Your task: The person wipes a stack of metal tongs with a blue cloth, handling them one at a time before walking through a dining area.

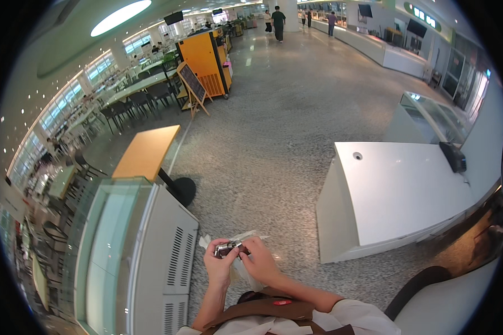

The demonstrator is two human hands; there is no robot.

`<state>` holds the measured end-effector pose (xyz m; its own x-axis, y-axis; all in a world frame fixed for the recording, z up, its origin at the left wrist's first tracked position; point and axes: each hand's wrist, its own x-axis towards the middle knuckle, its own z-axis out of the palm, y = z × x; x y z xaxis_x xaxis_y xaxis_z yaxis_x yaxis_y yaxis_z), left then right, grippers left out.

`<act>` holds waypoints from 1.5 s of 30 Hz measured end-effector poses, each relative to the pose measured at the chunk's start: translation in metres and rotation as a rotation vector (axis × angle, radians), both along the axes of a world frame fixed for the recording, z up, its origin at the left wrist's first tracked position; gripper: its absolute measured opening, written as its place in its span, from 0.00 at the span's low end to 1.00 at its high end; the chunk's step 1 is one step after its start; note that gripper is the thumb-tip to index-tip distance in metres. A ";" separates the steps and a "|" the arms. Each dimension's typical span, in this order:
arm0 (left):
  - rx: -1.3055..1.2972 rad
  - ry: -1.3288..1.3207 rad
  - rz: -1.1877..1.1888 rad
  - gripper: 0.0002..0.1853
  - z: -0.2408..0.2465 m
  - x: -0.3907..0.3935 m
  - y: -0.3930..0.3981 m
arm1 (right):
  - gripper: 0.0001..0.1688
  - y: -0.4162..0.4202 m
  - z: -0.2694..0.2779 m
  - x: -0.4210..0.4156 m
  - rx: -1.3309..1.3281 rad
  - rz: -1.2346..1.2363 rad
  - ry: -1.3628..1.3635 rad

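Both of my hands meet in front of my chest, around a small metal and dark object whose exact kind I cannot tell. My left hand grips its shiny metal end. At its darker end are the fingers of my right hand. Thin, whitish, crumpled material like plastic or tissue hangs below and spreads behind the hands. Part of the object is hidden by my fingers. Below the hands I see the brown apron over a light shirt.
A glass-topped display case with vents stands close on the left, a wooden-topped table beyond it. A white counter is on the right. Farther off are an orange cabinet, a chalkboard stand and several people walking or standing.
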<state>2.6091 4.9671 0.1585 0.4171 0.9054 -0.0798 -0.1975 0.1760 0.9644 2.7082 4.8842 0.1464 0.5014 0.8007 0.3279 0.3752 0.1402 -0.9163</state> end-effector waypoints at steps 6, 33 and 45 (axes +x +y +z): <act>0.082 0.079 0.062 0.17 0.013 0.103 0.116 | 0.09 0.115 0.012 0.102 0.052 0.011 0.113; -0.097 0.069 -0.097 0.16 -0.025 0.692 0.587 | 0.06 0.547 -0.026 0.689 -0.057 -0.129 0.274; 0.087 0.098 0.267 0.17 -0.016 0.907 0.813 | 0.10 0.693 -0.030 1.026 -0.098 -0.367 0.045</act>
<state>3.5166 5.7800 0.1423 0.1574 0.9872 -0.0250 -0.1311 0.0459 0.9903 3.7346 5.5768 0.1164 0.7726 0.5919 0.2299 0.3432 -0.0846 -0.9354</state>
